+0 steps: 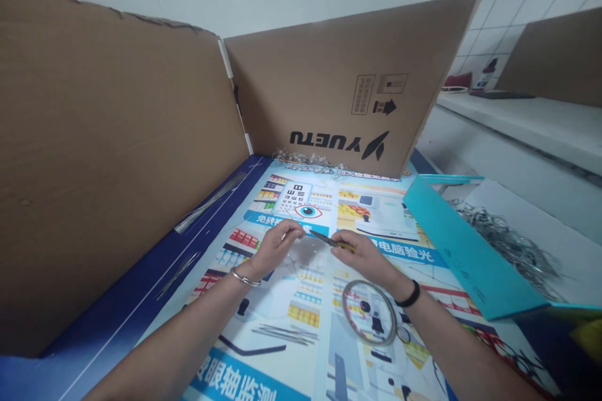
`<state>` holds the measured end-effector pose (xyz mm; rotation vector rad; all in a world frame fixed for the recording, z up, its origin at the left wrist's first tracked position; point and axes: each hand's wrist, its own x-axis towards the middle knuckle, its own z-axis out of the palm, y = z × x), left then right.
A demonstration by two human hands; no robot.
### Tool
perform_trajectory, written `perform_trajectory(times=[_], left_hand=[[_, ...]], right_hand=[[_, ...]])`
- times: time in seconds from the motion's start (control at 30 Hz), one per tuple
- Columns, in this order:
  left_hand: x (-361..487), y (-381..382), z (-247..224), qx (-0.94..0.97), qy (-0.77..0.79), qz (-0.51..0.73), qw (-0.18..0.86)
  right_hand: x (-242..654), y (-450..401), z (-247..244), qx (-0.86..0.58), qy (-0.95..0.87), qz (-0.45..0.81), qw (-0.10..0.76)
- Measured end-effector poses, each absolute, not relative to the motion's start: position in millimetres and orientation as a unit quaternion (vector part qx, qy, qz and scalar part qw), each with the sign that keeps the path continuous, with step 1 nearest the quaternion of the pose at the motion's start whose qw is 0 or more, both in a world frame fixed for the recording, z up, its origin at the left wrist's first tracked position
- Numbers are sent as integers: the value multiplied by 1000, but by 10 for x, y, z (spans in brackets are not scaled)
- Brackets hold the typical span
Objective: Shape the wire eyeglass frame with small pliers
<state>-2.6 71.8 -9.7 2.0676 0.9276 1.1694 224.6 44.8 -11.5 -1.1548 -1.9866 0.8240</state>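
At the centre of the frame, the right hand (pixel 364 257) has its fingers clamped on scissors (pixel 324 238) pointing toward the left hand (pixel 277 247), whose fingertips are pinched together; anything between them is too fine to make out. Below right lies a wire coil (pixel 346 313); far right, a turquoise box (pixel 463 257) holds tangled wire (pixel 508 244).

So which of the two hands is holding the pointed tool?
The right hand, with the black wristband, grips the pointed tool; the left hand, with the silver bangle, doesn't.
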Motion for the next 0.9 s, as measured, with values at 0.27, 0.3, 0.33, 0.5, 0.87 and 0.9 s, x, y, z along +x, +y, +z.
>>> perform_trajectory(times=[0.27, 0.3, 0.33, 0.5, 0.87, 0.9], left_hand=[[-33, 726, -147, 781, 353, 432, 281], [-32, 723, -148, 780, 355, 432, 281], [-30, 720, -148, 780, 356, 432, 281], [-19, 702, -138, 787, 352, 429, 268], [-12, 700, -145, 805, 352, 411, 245], [-13, 698, -143, 808, 350, 410, 239]], right_hand=[[2229, 451, -182, -446, -788, 277, 323], [2229, 450, -184, -446, -788, 275, 323], [2229, 449, -186, -445, -789, 275, 323], [2229, 457, -206, -442, -793, 267, 324], [2218, 442, -149, -433, -802, 267, 314], [2217, 441, -140, -433, -803, 267, 312]])
